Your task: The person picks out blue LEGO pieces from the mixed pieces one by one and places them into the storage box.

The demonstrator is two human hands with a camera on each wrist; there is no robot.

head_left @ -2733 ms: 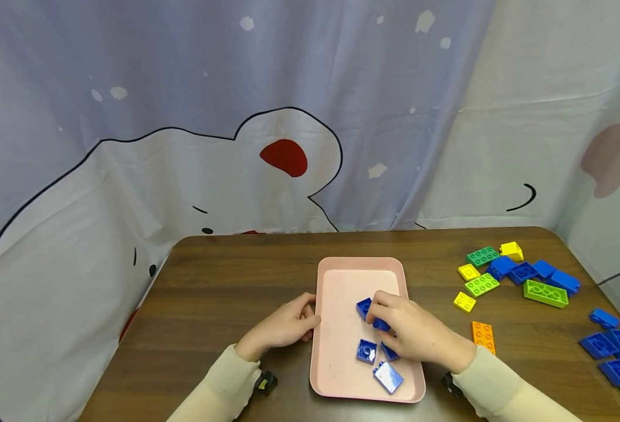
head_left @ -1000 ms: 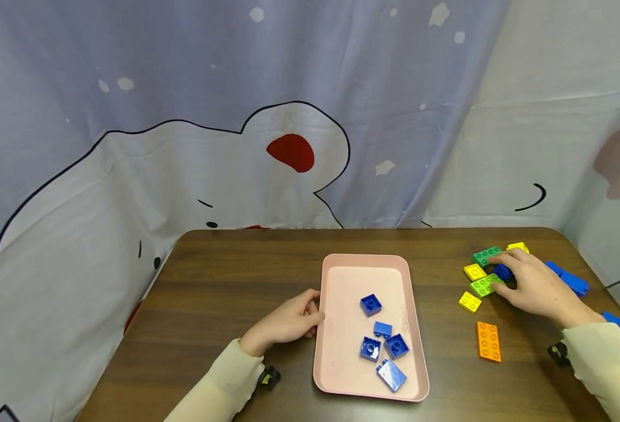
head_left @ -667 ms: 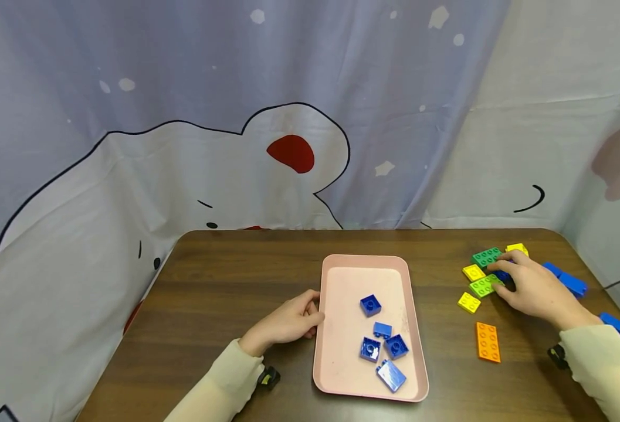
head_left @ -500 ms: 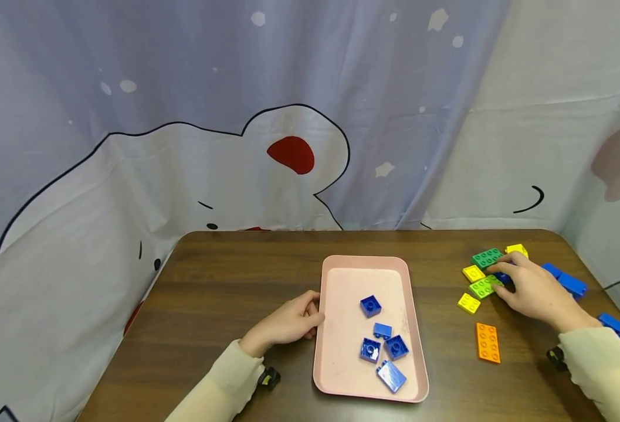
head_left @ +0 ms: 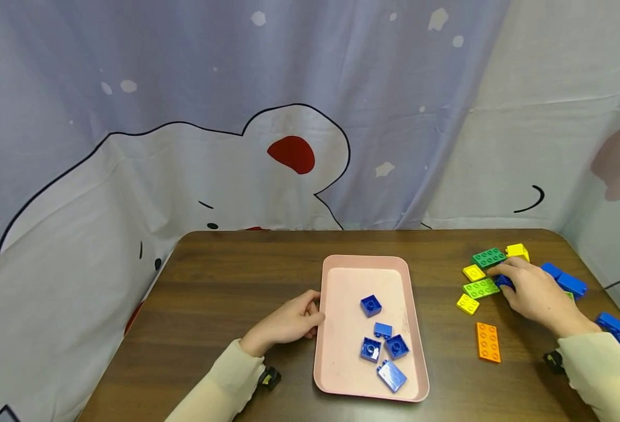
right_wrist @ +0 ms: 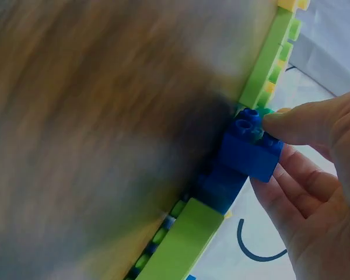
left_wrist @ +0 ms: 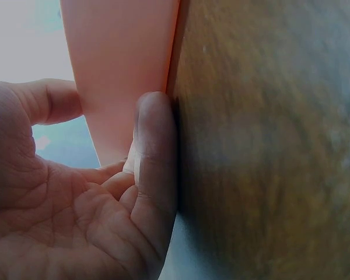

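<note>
My right hand [head_left: 539, 294] is at the brick pile on the right. Its thumb and fingers pinch a blue toy building brick [right_wrist: 251, 154], partly covered by the fingers in the head view. Beside it lie a light green brick [head_left: 481, 288], a dark green brick [head_left: 488, 258] and yellow bricks [head_left: 474, 273]. My left hand [head_left: 284, 324] holds the left edge of a pink tray [head_left: 336, 375]; in the left wrist view the thumb is at the rim and a finger lies low along the tray's side. Several blue bricks [head_left: 391, 375] lie in the tray.
An orange brick [head_left: 488, 342] lies between tray and right forearm. More blue bricks [head_left: 572, 285] lie behind the right hand, others [head_left: 612, 322] near the right edge of the wooden table [head_left: 236, 275]. A patterned curtain [head_left: 183, 176] hangs behind.
My right hand has left the tray, where the blue brick it held now lies, and gone to the pile. There the light green brick has just shifted slightly left. My left hand stays at the tray.
</note>
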